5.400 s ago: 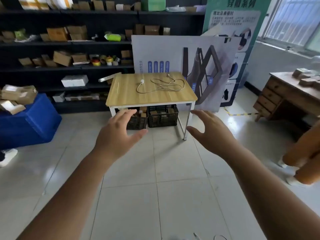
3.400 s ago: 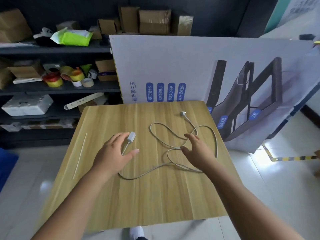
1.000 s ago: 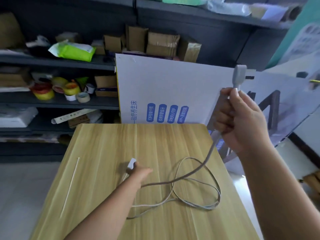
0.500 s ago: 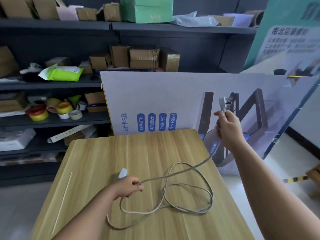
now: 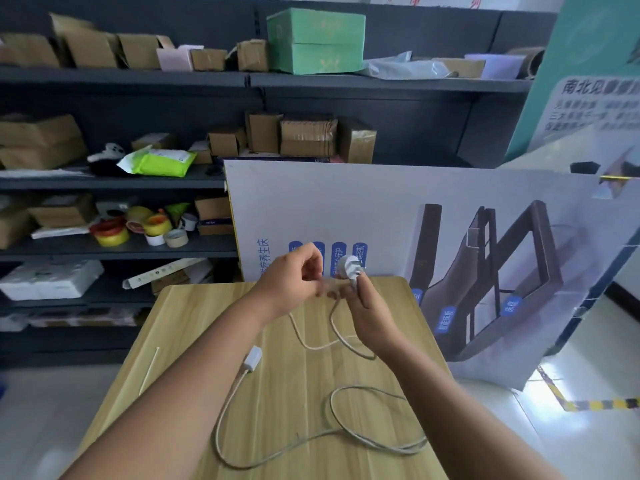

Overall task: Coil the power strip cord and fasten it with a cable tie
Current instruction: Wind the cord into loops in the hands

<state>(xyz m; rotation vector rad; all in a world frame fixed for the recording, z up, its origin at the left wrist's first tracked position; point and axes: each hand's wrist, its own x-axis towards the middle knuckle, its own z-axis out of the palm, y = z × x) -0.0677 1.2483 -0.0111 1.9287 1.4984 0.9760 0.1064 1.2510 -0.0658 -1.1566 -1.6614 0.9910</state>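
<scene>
A grey-white cord (image 5: 277,452) lies in loose loops on the wooden table (image 5: 194,313). Its small white end block (image 5: 252,358) rests on the table near my left forearm. My right hand (image 5: 367,306) holds the cord just below the round white plug (image 5: 349,266), lifted above the far part of the table. My left hand (image 5: 294,275) is raised beside it, fingers pinched on the cord close to the plug. A thin white cable tie (image 5: 149,370) lies on the table's left side, apart from both hands.
A large printed board (image 5: 433,220) leans behind the table's far edge. Dark shelves (image 5: 121,247) with cardboard boxes and tape rolls stand at the back left. Yellow-black floor tape (image 5: 602,405) marks the tiled floor at the right.
My left hand left the table, released the end block and rose to meet my right hand. My right hand brought the plug down and leftward toward the centre.
</scene>
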